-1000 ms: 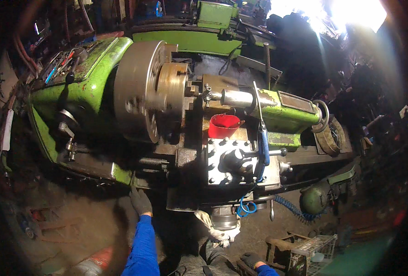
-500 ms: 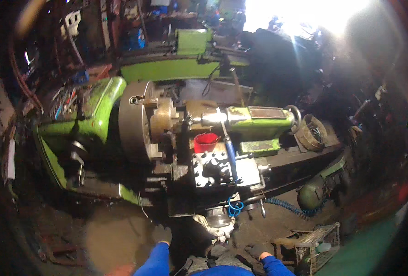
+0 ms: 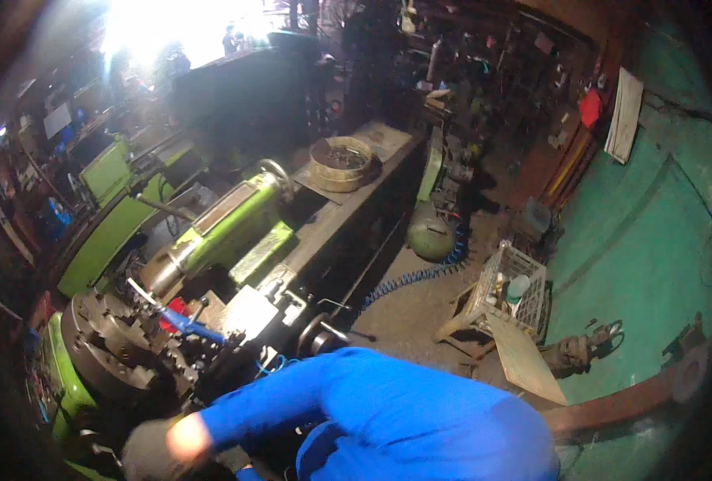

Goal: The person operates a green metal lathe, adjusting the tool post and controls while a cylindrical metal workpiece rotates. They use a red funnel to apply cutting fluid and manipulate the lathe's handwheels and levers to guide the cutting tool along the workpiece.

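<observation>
Left hand (image 3: 151, 451), in pale work glove, blue sleeve, low at lathe's front-left corner; motion-blurred, finger state can't tell. It sits just below the round grey steel chuck (image 3: 103, 353) of the green metal lathe (image 3: 228, 232), contact unclear. Right hand not in view. Blue-handled lever (image 3: 184, 323) on toolpost near chuck, small red cup (image 3: 175, 306) just behind it. Coiled blue air hose (image 3: 412, 276) on floor beside lathe's right end; white wire crate (image 3: 516, 293) on wooden stool farther right.

I see a coiled blue air hose (image 3: 410, 277) on the dirt floor (image 3: 420, 309), beside a white wire crate (image 3: 513, 295) and a green gas cylinder (image 3: 430, 234).
</observation>
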Tool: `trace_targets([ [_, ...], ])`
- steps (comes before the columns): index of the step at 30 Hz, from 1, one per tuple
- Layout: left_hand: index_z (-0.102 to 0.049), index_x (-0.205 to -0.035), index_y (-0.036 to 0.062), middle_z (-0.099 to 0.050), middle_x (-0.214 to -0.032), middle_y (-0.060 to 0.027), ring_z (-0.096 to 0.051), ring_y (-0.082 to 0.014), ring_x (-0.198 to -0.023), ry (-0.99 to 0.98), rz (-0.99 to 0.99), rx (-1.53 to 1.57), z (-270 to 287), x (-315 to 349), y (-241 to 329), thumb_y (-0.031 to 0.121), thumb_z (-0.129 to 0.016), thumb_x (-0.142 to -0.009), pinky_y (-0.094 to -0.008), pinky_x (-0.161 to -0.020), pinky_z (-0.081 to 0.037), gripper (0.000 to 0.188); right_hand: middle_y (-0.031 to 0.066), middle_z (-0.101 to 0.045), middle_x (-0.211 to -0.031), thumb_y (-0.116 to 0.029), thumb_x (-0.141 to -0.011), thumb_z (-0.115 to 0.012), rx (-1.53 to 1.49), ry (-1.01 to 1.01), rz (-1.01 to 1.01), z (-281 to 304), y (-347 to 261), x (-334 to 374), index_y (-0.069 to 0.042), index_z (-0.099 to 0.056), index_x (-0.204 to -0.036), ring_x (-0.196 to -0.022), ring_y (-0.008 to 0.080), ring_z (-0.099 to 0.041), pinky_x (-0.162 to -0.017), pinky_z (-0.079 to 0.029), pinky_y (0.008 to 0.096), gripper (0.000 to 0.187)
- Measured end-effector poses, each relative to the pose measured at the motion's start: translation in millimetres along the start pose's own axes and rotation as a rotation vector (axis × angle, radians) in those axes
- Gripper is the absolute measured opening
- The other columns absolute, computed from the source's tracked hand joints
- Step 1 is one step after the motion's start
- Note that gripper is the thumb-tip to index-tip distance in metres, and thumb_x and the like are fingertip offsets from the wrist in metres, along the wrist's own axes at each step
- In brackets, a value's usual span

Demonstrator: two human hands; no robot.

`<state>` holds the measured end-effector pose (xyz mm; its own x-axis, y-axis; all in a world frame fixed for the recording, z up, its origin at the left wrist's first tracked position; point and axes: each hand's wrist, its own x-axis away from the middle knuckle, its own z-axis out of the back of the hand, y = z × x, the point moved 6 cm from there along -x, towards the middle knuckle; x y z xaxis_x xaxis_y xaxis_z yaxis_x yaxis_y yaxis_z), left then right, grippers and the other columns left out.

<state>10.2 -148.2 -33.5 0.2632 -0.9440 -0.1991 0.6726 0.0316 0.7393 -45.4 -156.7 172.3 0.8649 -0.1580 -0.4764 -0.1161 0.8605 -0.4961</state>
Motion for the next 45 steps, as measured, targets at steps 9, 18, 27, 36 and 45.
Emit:
trace_targets([
  [9, -0.065, -0.137, 0.0003, -0.062, -0.143, -0.0257, -0.059, -0.0433, -0.132, -0.161, -0.059, -0.008, -83.0, 4.0, 33.4, 0.026, -0.06, -0.101, -0.05, -0.113, -0.046, 0.044, 0.0105, -0.08, -0.096, -0.032, -0.083, -0.075, 0.027, -0.223, 0.498, -54.5, -106.1, -92.5, -0.016, -0.084, -0.099, -0.091, 0.0317, -0.076, -0.074, -0.059, 0.0472, 0.024],
  [18, -0.067, -0.137, 0.0023, -0.064, -0.143, -0.0254, -0.06, -0.0425, -0.131, -0.043, 0.134, -0.062, -61.7, 42.9, 5.0, 0.029, -0.061, -0.101, -0.0495, -0.112, -0.047, 0.046, 0.006, -0.08, -0.09, -0.031, -0.08, -0.077, -0.018, -0.163, 0.753, 76.2, -215.1, -8.2, -0.018, -0.086, -0.092, -0.084, 0.026, -0.077, -0.069, -0.059, 0.0408, 0.02],
  [27, -0.068, -0.137, 0.0043, -0.065, -0.142, -0.0251, -0.061, -0.0417, -0.131, 0.092, 0.641, -0.14, -56.3, 214.7, -177.1, 0.032, -0.061, -0.1, -0.0491, -0.111, -0.048, 0.047, 0.0088, -0.073, -0.121, -0.022, -0.081, -0.078, -0.349, -0.115, 0.425, 122.6, 12.0, 188.3, -0.012, -0.074, -0.115, -0.106, 0.0304, -0.071, -0.086, -0.059, 0.0433, 0.036],
  [36, -0.07, -0.137, 0.0051, -0.067, -0.141, -0.0244, -0.063, -0.0411, -0.131, -0.763, 0.815, -0.249, -117.5, 420.6, -336.2, 0.047, -0.064, -0.096, -0.0473, -0.111, -0.048, 0.059, 0.0076, -0.074, -0.084, -0.014, -0.094, -0.07, -0.194, 0.444, -0.795, 193.6, 126.5, 311.0, 0.0, -0.079, -0.097, -0.075, 0.015, -0.07, -0.068, -0.056, 0.0304, 0.017],
  [45, -0.073, -0.13, 0.0052, -0.07, -0.134, -0.0238, -0.065, -0.0446, -0.127, -0.431, 0.891, -0.102, -93.8, 365.2, -341.4, 0.051, -0.058, -0.099, -0.0519, -0.107, -0.05, 0.057, -0.0005, -0.062, -0.075, -0.024, -0.098, -0.07, -0.498, 0.86, -1.171, 88.0, 163.1, 396.7, -0.005, -0.075, -0.091, -0.063, 0.0098, -0.061, -0.056, -0.048, 0.0278, 0.021],
])
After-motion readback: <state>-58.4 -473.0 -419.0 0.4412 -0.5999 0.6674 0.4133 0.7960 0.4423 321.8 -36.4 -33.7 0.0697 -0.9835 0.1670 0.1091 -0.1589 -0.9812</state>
